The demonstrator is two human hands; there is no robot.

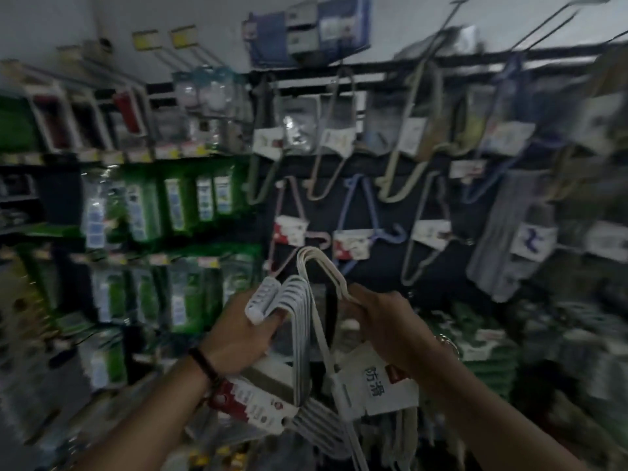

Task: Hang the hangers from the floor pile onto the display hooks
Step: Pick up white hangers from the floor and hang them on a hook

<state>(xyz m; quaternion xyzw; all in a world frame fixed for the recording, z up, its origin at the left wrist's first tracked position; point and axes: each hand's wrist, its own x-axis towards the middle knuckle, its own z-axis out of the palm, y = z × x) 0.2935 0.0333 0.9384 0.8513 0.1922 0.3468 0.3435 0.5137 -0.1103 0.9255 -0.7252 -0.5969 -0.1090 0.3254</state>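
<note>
Lower centre: left hand (238,334) is curled round a red-labelled white hanger bundle (299,334). Right hand (384,321) pinches a second white hanger bundle (339,392) near its hooks. Behind, labelled hanger packs (333,141) hang from display hooks (441,28) on a dark panel. Green packets (176,205) fill the shelves (102,156) at left.

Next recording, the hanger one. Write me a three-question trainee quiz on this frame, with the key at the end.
1. True or false: the right hand is empty.
2. The left bundle, held in the left hand, has a label coloured: A green, B red and white, C black.
3. Fill in: on the display, the pink hangers hang ___ the beige ones.
Key: 1 false, it holds the right bundle; 2 B; 3 below.
</note>
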